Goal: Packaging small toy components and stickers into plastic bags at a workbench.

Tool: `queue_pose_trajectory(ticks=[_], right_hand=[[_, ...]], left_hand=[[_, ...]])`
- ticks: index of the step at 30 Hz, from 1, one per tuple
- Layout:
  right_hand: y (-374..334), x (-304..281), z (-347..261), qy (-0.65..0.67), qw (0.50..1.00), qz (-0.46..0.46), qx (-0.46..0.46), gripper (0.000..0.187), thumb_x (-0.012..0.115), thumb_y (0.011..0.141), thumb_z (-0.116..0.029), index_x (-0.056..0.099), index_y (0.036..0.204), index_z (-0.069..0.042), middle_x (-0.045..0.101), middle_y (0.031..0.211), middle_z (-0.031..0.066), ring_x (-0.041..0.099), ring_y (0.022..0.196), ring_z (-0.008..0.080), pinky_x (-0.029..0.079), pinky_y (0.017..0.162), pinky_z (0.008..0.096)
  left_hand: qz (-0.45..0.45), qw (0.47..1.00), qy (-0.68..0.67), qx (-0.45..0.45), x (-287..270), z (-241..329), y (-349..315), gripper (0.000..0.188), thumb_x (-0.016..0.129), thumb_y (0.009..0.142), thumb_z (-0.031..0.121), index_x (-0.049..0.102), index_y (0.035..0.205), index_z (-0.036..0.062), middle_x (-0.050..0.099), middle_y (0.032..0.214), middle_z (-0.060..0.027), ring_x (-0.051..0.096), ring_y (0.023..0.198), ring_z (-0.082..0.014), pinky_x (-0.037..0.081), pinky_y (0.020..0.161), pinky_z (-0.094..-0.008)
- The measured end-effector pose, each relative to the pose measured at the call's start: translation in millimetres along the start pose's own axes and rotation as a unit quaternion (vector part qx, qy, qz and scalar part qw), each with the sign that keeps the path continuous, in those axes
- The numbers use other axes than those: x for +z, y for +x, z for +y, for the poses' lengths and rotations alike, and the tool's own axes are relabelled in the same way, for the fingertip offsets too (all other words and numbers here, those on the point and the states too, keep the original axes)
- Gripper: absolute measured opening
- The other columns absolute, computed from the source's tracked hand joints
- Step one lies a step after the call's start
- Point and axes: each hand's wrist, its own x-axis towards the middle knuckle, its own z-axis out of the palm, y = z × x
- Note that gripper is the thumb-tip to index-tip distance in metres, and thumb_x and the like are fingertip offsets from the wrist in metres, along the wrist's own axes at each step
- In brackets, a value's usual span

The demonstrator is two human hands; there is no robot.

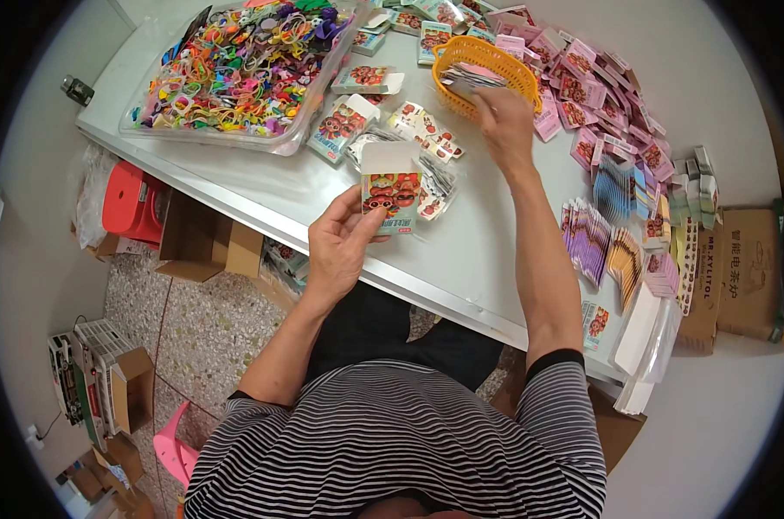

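Observation:
Upright in my left hand [344, 238] is a small printed card box [394, 195], pinched near its base, with its white top flap standing open. My right hand [506, 125] reaches over the near rim of a yellow plastic basket [520, 80], fingers closed at the flat, silvery packets [470, 78] inside. What the fingertips grip is hidden. Just behind the held box lie sheets of red-and-white stickers [427, 130] and a heap of silvery packets [444, 180]. More boxes of the same kind, including an open one [340, 130], rest to the left of these.
A clear tray [292, 143] full of colourful small trinkets occupies the table's far left. Pink boxes [582, 91] pile up at the back right. Fanned purple packets [584, 242] and orange packets [624, 266] lie at right. Beyond the table are cardboard cartons [747, 277] and a red stool [132, 203].

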Motion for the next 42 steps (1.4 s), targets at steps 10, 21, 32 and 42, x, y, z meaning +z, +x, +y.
queue_pose_trajectory(ticks=[10,21,32,42], right_hand=[[-71.3,-79.5,-72.4,0.64,0.748,0.048,0.171,0.015,0.059,0.102,-0.009,0.064,0.111,0.002,0.071,0.103,0.0111,0.067,0.085,0.0195,0.055,0.076,0.0343],[-86.6,-125.5,-71.4,0.48,0.843,-0.09,0.225,0.02,0.067,0.098,-0.011,0.07,0.112,0.003,0.07,0.091,0.0037,0.059,0.079,0.0099,0.05,0.074,0.0258],[-89.7,-114.9,-98.5,0.22,0.962,-0.162,0.006,0.028,0.07,0.092,-0.013,0.071,0.118,-0.003,0.069,0.12,0.0127,0.063,0.11,0.0259,0.05,0.093,0.0366],[-49.1,-81.8,-62.4,0.29,0.931,-0.09,0.203,0.025,0.062,0.096,-0.01,0.068,0.119,0.0,0.07,0.114,0.0138,0.067,0.1,0.025,0.052,0.09,0.0348]], left_hand=[[-0.095,0.994,0.025,-0.056,7.0,-1.0,-4.8,0.045,0.065,0.099,0.008,0.051,0.14,-0.0051,0.068,0.121,-0.0114,0.067,0.1,-0.0136,0.061,0.079,-0.0282],[-0.153,0.983,0.02,-0.101,4.4,-4.6,-20.0,0.045,0.066,0.097,0.007,0.053,0.139,-0.0035,0.068,0.122,-0.0126,0.069,0.101,-0.016,0.061,0.079,-0.0277],[-0.164,0.982,-0.006,-0.098,1.2,-25.5,-24.1,0.042,0.068,0.095,0.004,0.055,0.135,-0.0044,0.068,0.119,-0.0125,0.067,0.101,-0.0157,0.06,0.081,-0.0282],[-0.093,0.995,-0.002,-0.021,-34.7,-30.4,-6.1,0.035,0.067,0.095,0.001,0.056,0.128,-0.0059,0.068,0.116,-0.0133,0.066,0.104,-0.0165,0.059,0.084,-0.0297]])
